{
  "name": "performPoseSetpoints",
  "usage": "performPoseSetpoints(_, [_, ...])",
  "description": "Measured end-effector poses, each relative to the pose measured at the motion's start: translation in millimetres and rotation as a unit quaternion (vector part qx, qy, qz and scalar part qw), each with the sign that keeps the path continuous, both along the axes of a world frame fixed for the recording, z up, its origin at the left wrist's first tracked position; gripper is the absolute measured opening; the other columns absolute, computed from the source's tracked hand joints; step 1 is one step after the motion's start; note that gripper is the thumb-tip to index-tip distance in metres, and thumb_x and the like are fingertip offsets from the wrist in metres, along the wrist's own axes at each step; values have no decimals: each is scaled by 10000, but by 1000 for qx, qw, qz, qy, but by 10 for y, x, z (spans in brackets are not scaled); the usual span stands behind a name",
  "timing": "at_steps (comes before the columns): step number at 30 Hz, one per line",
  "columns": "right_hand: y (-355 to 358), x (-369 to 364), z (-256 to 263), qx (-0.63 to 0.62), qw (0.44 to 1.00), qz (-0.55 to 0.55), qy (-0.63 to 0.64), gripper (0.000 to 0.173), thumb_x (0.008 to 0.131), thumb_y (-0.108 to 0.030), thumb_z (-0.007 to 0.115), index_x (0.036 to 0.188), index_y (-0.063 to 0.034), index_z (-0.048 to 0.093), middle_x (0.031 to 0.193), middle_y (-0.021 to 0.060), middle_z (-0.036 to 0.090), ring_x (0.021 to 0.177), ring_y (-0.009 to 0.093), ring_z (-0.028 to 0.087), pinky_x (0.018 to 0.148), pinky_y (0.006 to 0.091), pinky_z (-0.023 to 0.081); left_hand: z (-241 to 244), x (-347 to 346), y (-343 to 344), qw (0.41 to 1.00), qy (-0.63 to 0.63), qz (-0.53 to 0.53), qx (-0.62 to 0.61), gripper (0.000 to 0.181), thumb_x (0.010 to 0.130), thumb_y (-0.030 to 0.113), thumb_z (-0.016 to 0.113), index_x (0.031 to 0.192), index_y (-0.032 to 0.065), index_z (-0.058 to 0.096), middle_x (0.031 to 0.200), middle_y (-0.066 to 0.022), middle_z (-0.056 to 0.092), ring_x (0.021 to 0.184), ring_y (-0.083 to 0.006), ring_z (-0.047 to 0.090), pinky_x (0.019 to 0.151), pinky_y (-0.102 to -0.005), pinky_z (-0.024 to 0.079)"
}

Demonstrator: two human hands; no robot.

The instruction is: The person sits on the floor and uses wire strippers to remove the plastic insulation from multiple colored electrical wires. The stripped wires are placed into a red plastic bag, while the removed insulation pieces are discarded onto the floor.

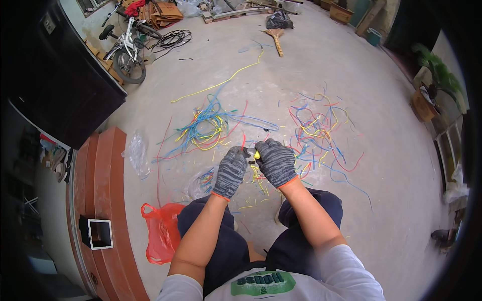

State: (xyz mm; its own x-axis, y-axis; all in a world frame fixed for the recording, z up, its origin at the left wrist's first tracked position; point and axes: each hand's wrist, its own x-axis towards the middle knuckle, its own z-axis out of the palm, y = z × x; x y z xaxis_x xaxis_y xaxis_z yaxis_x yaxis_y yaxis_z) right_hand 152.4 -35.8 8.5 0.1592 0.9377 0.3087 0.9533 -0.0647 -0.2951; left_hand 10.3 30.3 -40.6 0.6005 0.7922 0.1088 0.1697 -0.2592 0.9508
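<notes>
My left hand (231, 171), in a grey knit work glove with an orange cuff, grips a red wire (243, 140) whose end sticks up past the fingers. In my right hand (278, 161), gloved alike, is a knife (257, 154) with a yellow handle. Its short blade (250, 151) points left and meets my left fingertips; whether it touches the wire is hidden. A tangled bundle of blue, yellow, green and red wires (203, 128) lies ahead on the left. Looser wire strands (316, 120) spread ahead on the right. Short yellow scraps (260, 180) lie below my hands.
A red plastic bag (162, 233) is beside my left leg, and clear plastic (137, 154) lies near the reddish steps (107, 177). One long yellow wire (222, 83) stretches across the concrete floor (388, 158). Farther off are a straw broom (276, 39) and a bicycle (130, 49).
</notes>
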Motion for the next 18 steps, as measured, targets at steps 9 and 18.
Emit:
performPoseSetpoints(9, [41, -23, -33, -31, 998, -10, -52, 115, 751, -169, 530, 848, -115, 557, 769, 98, 573, 705, 264, 604, 564, 391, 468, -100, 34, 9, 995, -46, 17, 82, 220, 858, -22, 422, 1071, -26, 476, 917, -91, 565, 821, -124, 536, 723, -229, 453])
performPoseSetpoints(18, [97, 9, -27, -50, 996, -7, -76, 109, 770, -172, 497, 853, -131, 554, 773, 99, 579, 716, 268, 611, 576, 415, 462, -211, 114, 33, 989, -79, 51, -112, 171, 857, 20, 448, 1002, -16, 531, 895, -125, 576, 773, -171, 539, 690, -260, 446])
